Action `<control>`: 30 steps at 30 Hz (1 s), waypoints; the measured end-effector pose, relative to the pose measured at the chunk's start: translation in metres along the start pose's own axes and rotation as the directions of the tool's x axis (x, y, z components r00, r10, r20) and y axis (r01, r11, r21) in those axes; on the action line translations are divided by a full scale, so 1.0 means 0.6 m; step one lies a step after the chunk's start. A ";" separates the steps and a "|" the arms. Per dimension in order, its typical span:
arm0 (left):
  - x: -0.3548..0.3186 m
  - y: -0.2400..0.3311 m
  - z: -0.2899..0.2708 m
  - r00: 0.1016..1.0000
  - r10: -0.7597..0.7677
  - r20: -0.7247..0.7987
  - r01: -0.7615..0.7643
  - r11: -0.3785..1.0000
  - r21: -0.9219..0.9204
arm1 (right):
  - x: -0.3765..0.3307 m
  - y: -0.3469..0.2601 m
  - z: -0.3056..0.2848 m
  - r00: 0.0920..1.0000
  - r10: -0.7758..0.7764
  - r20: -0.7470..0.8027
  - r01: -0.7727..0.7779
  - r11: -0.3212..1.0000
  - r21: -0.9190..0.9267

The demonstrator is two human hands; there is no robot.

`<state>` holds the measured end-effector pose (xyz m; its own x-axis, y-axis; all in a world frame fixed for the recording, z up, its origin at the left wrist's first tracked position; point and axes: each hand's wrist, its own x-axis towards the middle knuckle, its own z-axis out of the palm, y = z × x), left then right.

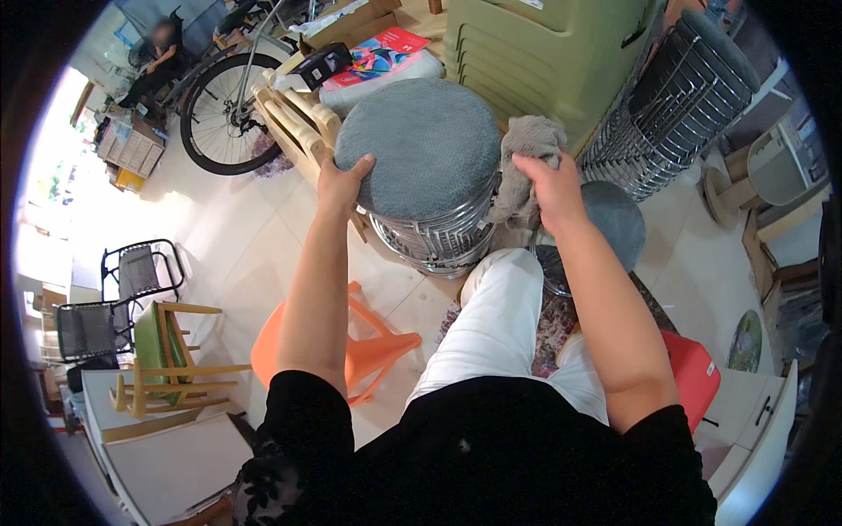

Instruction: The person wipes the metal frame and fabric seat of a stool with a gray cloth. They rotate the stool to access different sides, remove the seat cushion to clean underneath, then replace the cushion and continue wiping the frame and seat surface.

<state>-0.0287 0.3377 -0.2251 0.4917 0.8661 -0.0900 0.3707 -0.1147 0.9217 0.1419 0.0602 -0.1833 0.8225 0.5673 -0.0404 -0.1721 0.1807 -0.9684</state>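
Note:
In front of me stands a stack of round stools with chrome frames [430, 232], topped by a grey plush seat [421, 145]. My left hand [340, 182] grips the left edge of that seat, thumb on top and fingers hidden below the rim. A crumpled grey-brown cloth [524, 167] is bunched in my right hand [554, 186], just beside the seat's right edge. Behind my right forearm, a second, lower grey round stool [612, 223] is partly covered.
An orange plastic stool [373, 351] lies left of my legs; a red seat [688, 377] is at right. Behind the stack are wooden frames [294, 123] and an olive plastic cabinet [535, 61]. A bicycle wheel [226, 114], more stacked stools [671, 105] and a seated person [162, 57] are farther off.

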 end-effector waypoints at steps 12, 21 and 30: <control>0.008 0.013 -0.025 0.934 -0.298 0.196 0.342 0.906 -0.250 | 0.060 0.058 0.031 0.927 0.368 0.072 -0.375 0.915 0.149; 0.017 0.110 -0.068 0.960 -0.053 0.274 0.218 0.756 -0.617 | 0.025 -0.055 0.068 0.978 0.208 -0.012 -0.172 0.839 0.517; -0.130 0.331 -0.124 0.919 0.338 0.202 0.000 0.514 -0.858 | -0.100 -0.266 0.021 0.951 -0.301 0.078 0.174 0.722 0.670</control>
<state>-0.0519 0.2836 -0.0070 0.7365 0.6591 0.1521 -0.4854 0.3585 0.7974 0.1134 0.0077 -0.0229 0.7915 0.5474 0.2719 -0.3446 0.7671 -0.5412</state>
